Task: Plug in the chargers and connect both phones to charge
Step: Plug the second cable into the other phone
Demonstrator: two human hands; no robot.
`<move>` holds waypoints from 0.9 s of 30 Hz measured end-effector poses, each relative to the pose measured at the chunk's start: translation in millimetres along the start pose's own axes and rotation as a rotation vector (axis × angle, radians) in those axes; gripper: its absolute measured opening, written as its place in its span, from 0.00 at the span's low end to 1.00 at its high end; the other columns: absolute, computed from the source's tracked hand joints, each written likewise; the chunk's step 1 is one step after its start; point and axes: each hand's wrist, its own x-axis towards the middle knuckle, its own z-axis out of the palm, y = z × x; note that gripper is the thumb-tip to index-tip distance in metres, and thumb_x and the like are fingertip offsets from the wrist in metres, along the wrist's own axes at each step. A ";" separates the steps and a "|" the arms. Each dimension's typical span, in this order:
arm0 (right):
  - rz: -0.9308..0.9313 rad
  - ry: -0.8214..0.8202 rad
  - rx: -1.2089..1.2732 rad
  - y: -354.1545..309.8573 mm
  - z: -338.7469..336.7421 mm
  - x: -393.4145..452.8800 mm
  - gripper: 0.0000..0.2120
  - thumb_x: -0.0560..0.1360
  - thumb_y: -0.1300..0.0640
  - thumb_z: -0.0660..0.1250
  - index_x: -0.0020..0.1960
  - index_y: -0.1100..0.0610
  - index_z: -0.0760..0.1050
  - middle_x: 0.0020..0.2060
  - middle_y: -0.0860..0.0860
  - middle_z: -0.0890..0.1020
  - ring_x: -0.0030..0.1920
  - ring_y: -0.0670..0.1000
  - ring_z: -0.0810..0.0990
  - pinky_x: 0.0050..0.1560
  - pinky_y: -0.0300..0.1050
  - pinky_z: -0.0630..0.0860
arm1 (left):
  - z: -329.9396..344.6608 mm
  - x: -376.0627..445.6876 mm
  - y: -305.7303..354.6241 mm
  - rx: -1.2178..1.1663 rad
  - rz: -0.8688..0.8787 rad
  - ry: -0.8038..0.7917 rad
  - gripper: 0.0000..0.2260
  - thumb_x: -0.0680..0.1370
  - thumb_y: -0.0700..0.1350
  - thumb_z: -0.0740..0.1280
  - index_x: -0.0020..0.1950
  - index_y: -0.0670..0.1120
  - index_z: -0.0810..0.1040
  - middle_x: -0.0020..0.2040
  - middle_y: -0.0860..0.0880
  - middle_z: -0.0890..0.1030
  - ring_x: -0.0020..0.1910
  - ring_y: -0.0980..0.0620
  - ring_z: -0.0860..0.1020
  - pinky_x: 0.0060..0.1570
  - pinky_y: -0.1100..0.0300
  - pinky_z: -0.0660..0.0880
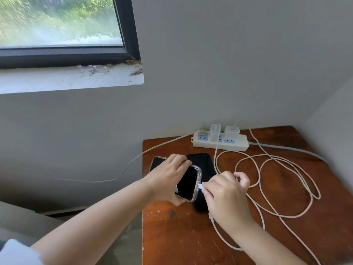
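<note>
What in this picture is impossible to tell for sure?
- Head view: whether the cable plug is seated in the held phone; right hand covers the port.
- Second phone: mostly hidden by the left hand.
- Window scenery: blurred.

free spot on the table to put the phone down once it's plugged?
Bare wood at the near left of the table, below the black pad. The far right corner behind the power strip is also bare. The right half is crowded with looped cables.
</note>
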 end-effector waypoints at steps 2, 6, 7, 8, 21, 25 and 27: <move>0.030 0.019 0.026 -1.0 1.2 -0.4 0.12 0.53 0.66 0.80 0.25 0.55 0.79 0.22 0.49 0.80 0.29 0.52 0.81 0.49 0.46 0.61 | 0.0 0.3 1.3 -0.028 -0.018 0.014 0.41 0.64 0.58 0.72 0.70 0.43 0.59 0.67 0.45 0.65 0.65 0.49 0.58 0.63 0.62 0.61; 0.008 0.021 0.058 -0.8 7.8 -6.0 0.13 0.52 0.67 0.81 0.24 0.56 0.77 0.21 0.48 0.79 0.28 0.51 0.80 0.49 0.44 0.62 | 2.2 1.3 2.2 0.011 0.010 -0.009 0.42 0.63 0.58 0.72 0.70 0.42 0.59 0.66 0.44 0.65 0.65 0.48 0.59 0.64 0.62 0.60; 0.004 0.014 0.076 1.1 9.9 -8.1 0.13 0.52 0.67 0.81 0.24 0.56 0.78 0.21 0.48 0.79 0.28 0.51 0.80 0.49 0.44 0.62 | 3.5 2.3 2.4 0.025 0.022 -0.025 0.42 0.63 0.58 0.72 0.70 0.41 0.59 0.66 0.44 0.65 0.65 0.48 0.59 0.64 0.62 0.59; 0.003 0.010 0.098 3.3 12.0 -9.6 0.13 0.52 0.67 0.81 0.24 0.56 0.78 0.22 0.48 0.79 0.28 0.51 0.80 0.48 0.43 0.62 | 4.6 3.5 2.8 0.033 0.030 -0.042 0.42 0.64 0.57 0.71 0.70 0.41 0.58 0.66 0.44 0.65 0.65 0.48 0.59 0.65 0.62 0.59; 0.139 -0.163 0.320 14.4 35.2 -49.4 0.09 0.56 0.61 0.80 0.33 0.57 0.83 0.28 0.49 0.85 0.32 0.48 0.84 0.45 0.55 0.78 | 16.1 11.5 0.3 0.230 0.209 -0.257 0.39 0.67 0.52 0.72 0.70 0.40 0.57 0.67 0.41 0.63 0.64 0.45 0.59 0.64 0.56 0.62; 0.202 -0.192 0.363 26.8 33.7 -58.3 0.02 0.63 0.64 0.72 0.36 0.61 0.83 0.31 0.55 0.86 0.35 0.54 0.84 0.43 0.60 0.79 | 11.1 14.4 -1.9 0.287 0.253 -0.315 0.38 0.66 0.49 0.73 0.69 0.41 0.58 0.66 0.41 0.65 0.63 0.44 0.62 0.62 0.55 0.65; 0.192 -0.184 0.323 32.4 32.2 -59.8 0.03 0.63 0.66 0.71 0.36 0.62 0.83 0.32 0.56 0.86 0.35 0.56 0.84 0.42 0.59 0.80 | 8.6 11.9 -2.3 0.341 0.300 -0.363 0.38 0.66 0.48 0.74 0.69 0.41 0.59 0.65 0.41 0.66 0.62 0.44 0.64 0.61 0.54 0.66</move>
